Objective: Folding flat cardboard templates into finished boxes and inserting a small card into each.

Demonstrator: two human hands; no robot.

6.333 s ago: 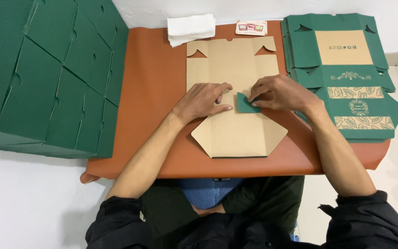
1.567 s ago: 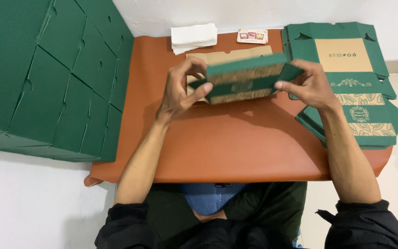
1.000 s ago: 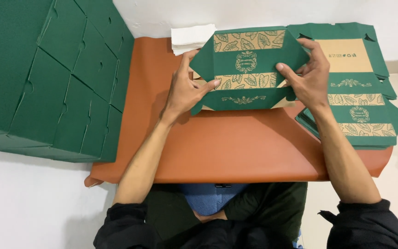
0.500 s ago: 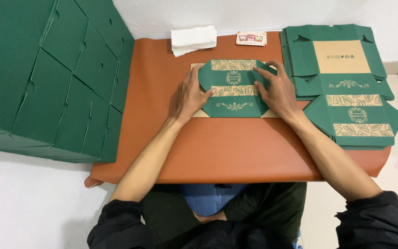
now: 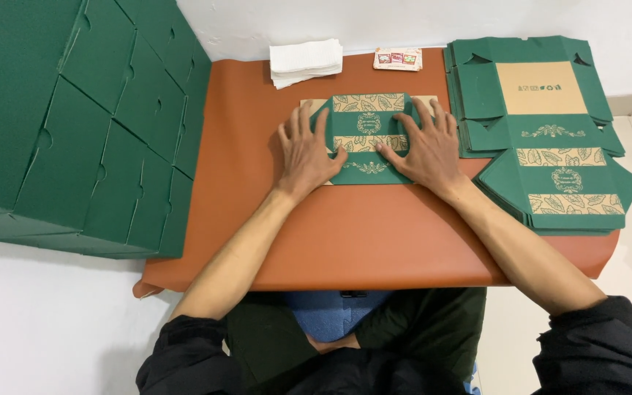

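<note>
Closest to me I see dark sleeves pushed up at the elbows and both bare forearms reaching forward over the brown table mat (image 5: 374,241). My left hand (image 5: 307,155) lies palm down with the fingers spread wide, pressing flat on the left part of the folded green box blank (image 5: 366,139); it grips nothing. My right hand (image 5: 424,150) is the same, flat and splayed, bearing down on the right part of that blank, with its thumb pointing in toward the middle. The two thumbs come near each other over the gold leaf band but I cannot tell whether they touch.

The blank itself lies flat on the mat, about centre and toward the far half, green with gold leaf trim, and tan cardboard edges show just past it at the left and right.

To the right, partly overhanging the mat's edge, sits a stack of unfolded green box blanks (image 5: 550,139), opened flat, with a tan panel at the far end and gold bands nearer me. To the left, off the mat, a big block of plain green assembled boxes (image 5: 74,124) fills that side of the view.

Farther back, at the mat's far edge, a pile of folded white tissue paper (image 5: 306,61) rests left of centre, and a small printed card (image 5: 398,58) lies just to its right, apart from it.
</note>
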